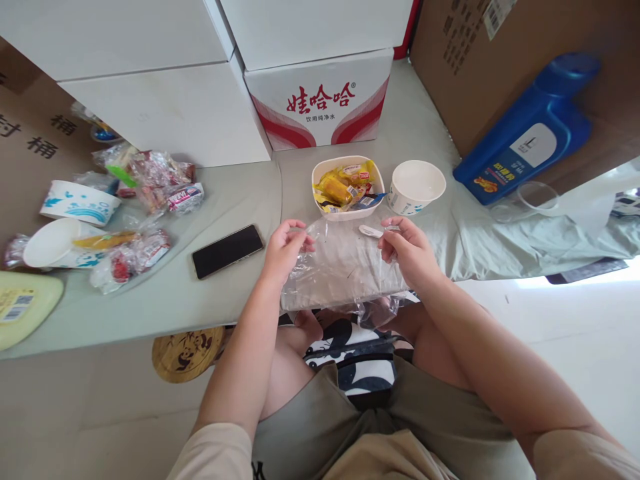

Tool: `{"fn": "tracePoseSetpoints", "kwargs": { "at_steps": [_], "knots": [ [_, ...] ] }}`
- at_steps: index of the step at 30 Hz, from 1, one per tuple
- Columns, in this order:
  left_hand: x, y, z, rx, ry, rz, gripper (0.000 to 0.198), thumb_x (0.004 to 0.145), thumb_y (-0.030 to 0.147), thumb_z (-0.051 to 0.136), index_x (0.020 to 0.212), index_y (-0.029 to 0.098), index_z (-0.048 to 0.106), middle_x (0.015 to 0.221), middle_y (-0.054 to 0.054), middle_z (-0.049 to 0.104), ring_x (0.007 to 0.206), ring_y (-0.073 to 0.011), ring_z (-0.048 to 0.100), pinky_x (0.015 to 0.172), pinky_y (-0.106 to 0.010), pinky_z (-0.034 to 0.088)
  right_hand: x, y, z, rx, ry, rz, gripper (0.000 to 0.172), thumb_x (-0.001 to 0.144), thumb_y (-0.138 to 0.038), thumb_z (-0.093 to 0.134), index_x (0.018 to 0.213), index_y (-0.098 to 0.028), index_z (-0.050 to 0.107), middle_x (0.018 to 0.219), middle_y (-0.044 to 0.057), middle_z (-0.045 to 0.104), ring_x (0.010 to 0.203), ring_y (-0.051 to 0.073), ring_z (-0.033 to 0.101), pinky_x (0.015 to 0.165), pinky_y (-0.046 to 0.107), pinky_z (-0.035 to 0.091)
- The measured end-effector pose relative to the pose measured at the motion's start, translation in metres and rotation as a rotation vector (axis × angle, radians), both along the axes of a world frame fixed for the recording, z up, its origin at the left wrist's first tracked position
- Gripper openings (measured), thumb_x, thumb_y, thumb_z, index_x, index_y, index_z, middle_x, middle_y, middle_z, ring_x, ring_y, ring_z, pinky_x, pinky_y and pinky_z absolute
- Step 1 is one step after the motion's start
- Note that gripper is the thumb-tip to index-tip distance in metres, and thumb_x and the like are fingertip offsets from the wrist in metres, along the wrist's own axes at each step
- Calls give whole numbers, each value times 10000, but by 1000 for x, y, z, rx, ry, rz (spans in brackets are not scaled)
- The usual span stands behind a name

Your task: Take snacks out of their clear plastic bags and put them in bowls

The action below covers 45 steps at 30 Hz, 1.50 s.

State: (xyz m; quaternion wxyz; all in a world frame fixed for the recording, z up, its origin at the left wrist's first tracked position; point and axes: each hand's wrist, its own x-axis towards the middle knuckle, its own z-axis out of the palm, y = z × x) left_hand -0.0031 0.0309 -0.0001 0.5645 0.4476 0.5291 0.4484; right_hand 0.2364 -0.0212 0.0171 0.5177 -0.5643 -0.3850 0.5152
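Observation:
A clear plastic bag (345,257) is spread between my two hands at the table's front edge, its lower part hanging over. My left hand (289,250) pinches its left side with thumb and fingers. On the other side my right hand (407,252) has its fingers curled and pressed together on the bag's right edge. A small white strip (370,231) lies beside the right fingertips; I cannot tell what it is. Just beyond the hands is a white plastic tub (320,212) holding yellow-wrapped snacks (343,187). To its right stands a white paper bowl (417,183).
A black phone (228,251) lies to the left. Farther left are wrapped snacks (155,173) and tipped paper bowls (83,202). White boxes (320,107) line the back. At right, a blue bottle (530,133) leans near a clear plastic cup (537,200).

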Motion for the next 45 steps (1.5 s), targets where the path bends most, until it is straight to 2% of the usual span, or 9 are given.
{"fn": "tracePoseSetpoints", "kwargs": {
  "at_steps": [5, 11, 20, 25, 29, 33, 37, 42, 45],
  "knots": [
    [-8, 7, 2, 49, -66, 215, 255, 732, 377, 753, 824, 210, 583, 567, 48, 624, 485, -103, 609, 527, -220, 507, 1, 0, -1, -14, -24, 6, 340, 733, -396, 689, 996, -251, 529, 625, -74, 612, 469, 95, 527, 445, 224, 380],
    [-6, -1, 8, -17, -33, -20, 446, 652, 401, 828, 965, 228, 563, 631, 42, 694, 459, -105, 601, 454, -203, 431, 1, 1, -2, -34, -17, 8, 393, 716, -401, 700, 1040, -246, 541, 642, -69, 641, 468, 95, 533, 445, 226, 379],
    [-11, 8, 5, 42, -177, 295, 310, 767, 359, 718, 984, 273, 513, 559, 92, 623, 424, -83, 547, 432, -186, 340, 3, 0, 1, -187, -30, 97, 709, 702, -354, 736, 1346, -251, 457, 880, 27, 768, 745, 188, 721, 616, 296, 517],
    [-16, 10, 7, 73, -207, 411, 177, 770, 293, 674, 872, 240, 539, 572, 66, 621, 454, -82, 570, 447, -173, 384, 5, 2, -3, -215, -85, 150, 649, 690, -286, 713, 1284, -257, 454, 774, -2, 742, 640, 170, 664, 589, 297, 497],
    [-21, 7, 11, 42, -182, 308, 84, 658, 209, 619, 740, 199, 611, 597, 30, 632, 472, -89, 579, 461, -187, 427, 11, 3, -5, -11, -21, 60, 303, 712, -348, 685, 931, -265, 493, 768, -35, 682, 625, 125, 619, 598, 269, 472],
    [-28, 2, 10, 59, -109, 25, 192, 579, 167, 659, 764, 188, 709, 705, 4, 667, 581, -110, 635, 546, -215, 485, 18, 4, -2, 86, -76, 94, 75, 690, -281, 619, 724, -225, 581, 762, -8, 639, 713, 130, 586, 651, 274, 456],
    [-28, -2, 6, 110, 32, -221, 196, 598, 179, 722, 789, 180, 769, 698, -2, 637, 671, -128, 617, 646, -251, 516, 23, 5, -1, 72, -165, 155, 245, 653, -271, 627, 878, -214, 707, 752, -10, 617, 741, 149, 549, 687, 300, 438],
    [-27, 2, 3, 107, 15, -133, 394, 614, 219, 793, 1006, 191, 763, 730, 46, 574, 610, -87, 569, 667, -260, 523, 28, 7, -4, 101, -357, 175, 452, 753, -379, 654, 1154, -176, 701, 715, -37, 538, 675, 130, 494, 685, 307, 407],
    [-29, 6, -2, 128, 49, -81, 406, 642, 270, 798, 1033, 178, 740, 822, 21, 629, 603, -86, 589, 671, -273, 539, 31, 8, -6, 105, -469, 193, 459, 782, -380, 642, 1181, -159, 697, 709, -29, 543, 641, 125, 481, 661, 302, 412]
  ]
}}
